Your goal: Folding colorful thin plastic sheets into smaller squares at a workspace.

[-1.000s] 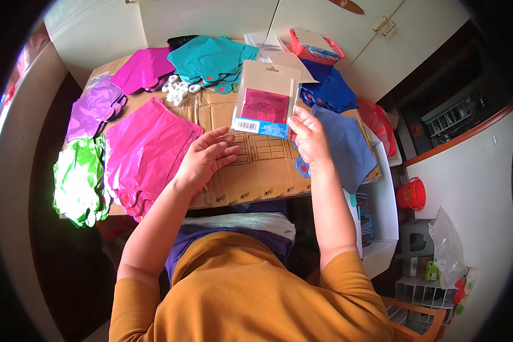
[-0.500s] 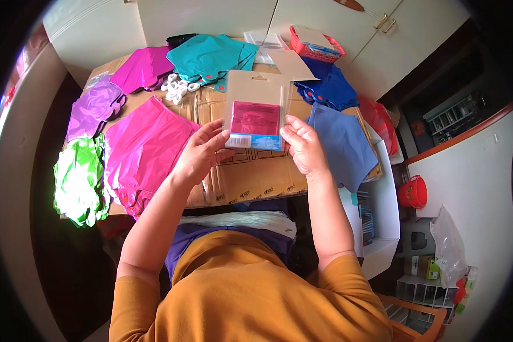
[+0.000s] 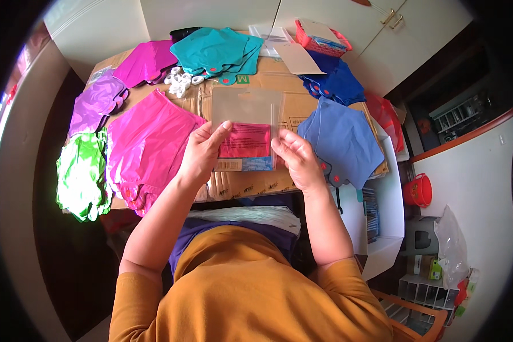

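Note:
In front of me is a flat clear plastic packet (image 3: 251,105) with a folded pink-red sheet (image 3: 246,141) showing inside it and a blue-and-white label strip along its bottom. My left hand (image 3: 202,149) grips the left edge, the thumb lying over the front. At the right edge, my right hand (image 3: 296,157) pinches the packet between thumb and fingers. Just left of my left hand lies a pile of large pink foil balloons (image 3: 151,139). Slate-blue flat balloons (image 3: 350,139) lie to the right of my right hand.
Cardboard (image 3: 256,185) covers the table. Teal (image 3: 214,54), magenta (image 3: 145,62), purple (image 3: 97,102), green (image 3: 82,174) and dark blue balloons (image 3: 339,80) ring it. White rings (image 3: 179,82), a loose card (image 3: 299,58) and a red basket (image 3: 325,40) sit toward the back. A white box (image 3: 390,199) stands right.
Both hands have brought the packet lower, toward me and slightly left. Its face now catches the light differently, looking greyer and more see-through. The whole view has shifted slightly.

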{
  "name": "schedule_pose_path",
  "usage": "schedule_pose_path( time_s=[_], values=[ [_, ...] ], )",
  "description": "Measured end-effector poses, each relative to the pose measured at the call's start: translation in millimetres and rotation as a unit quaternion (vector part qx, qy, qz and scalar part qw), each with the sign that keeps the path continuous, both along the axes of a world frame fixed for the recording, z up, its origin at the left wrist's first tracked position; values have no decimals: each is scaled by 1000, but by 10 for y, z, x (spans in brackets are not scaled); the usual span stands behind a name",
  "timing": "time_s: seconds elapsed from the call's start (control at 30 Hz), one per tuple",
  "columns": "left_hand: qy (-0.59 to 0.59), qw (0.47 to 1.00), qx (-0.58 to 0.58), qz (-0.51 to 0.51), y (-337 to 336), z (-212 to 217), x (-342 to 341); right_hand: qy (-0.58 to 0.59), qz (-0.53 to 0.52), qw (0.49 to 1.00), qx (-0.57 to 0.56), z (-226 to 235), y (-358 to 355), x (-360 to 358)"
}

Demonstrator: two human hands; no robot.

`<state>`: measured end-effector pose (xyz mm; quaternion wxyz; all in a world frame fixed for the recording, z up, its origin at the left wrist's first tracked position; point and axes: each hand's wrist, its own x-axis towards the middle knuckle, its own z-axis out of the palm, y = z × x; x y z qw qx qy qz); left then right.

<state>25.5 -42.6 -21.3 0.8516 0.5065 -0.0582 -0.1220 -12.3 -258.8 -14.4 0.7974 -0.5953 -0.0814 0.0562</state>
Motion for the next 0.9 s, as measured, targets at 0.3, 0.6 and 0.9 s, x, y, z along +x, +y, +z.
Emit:
schedule_pose_path(
  time_s=[0.3,0.6,0.9],
  values=[
    [-15,1000,20,-5,-101,98,-158,-56,-116,991,-30,14,100,106],
    [49,998,-31,-22,11,144,-158,-36,-21,999,-14,156,95,-76],
    [56,996,70,3,-85,175,-331,-29,-60,971,-232,-69,-81,-532]
  ],
)
